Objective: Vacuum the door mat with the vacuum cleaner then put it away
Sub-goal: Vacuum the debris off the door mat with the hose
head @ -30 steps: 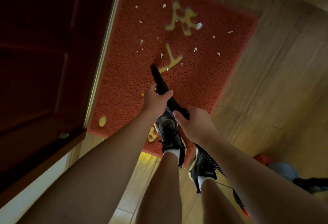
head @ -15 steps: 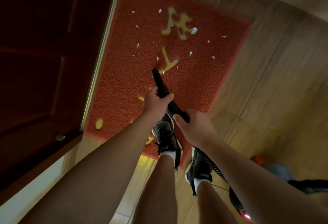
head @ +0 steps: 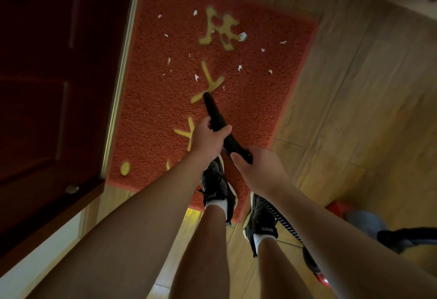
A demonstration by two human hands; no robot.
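A: Underfoot — pale wood-plank floor (head: 354, 114), dimly lit. Rectangular red coarse-loop door mat (head: 151, 114) flat on it, long edge against a metal threshold strip (head: 119, 90). Dark red-brown panelled wooden door (head: 47, 74) to the left.

B: On the mat?

A: Scattered small white paper scraps (head: 242, 36), mostly on the far half, well apart from each other. Black sneakers with white socks (head: 216, 185) at the near edge, one on the mat, the other half on the floor.

B: Hands?

A: Both arms stretched forward and down. Left hand (head: 208, 142) wrapped around the black tapered vacuum nozzle tube (head: 214, 114), grip closed on it, thumb over the top. Right hand (head: 257, 171) just behind, grip closed round the rear of the same tube where the black ribbed hose (head: 276, 213) joins. Nozzle tip down at the mat, on a yellow stroke near the middle; actual contact not certain.

B: Rest of the machine?

A: Hose trailing back under the right forearm. Red and grey vacuum cleaner body (head: 359, 220) on the floor at lower right, partly hidden and blurred.

B: Any writing?

A: Yellow characters (head: 220, 30) woven into the mat, seen upside down, soft focus — not readable. Small yellow oval mark (head: 125, 168) near the mat's near left corner, also illegible.
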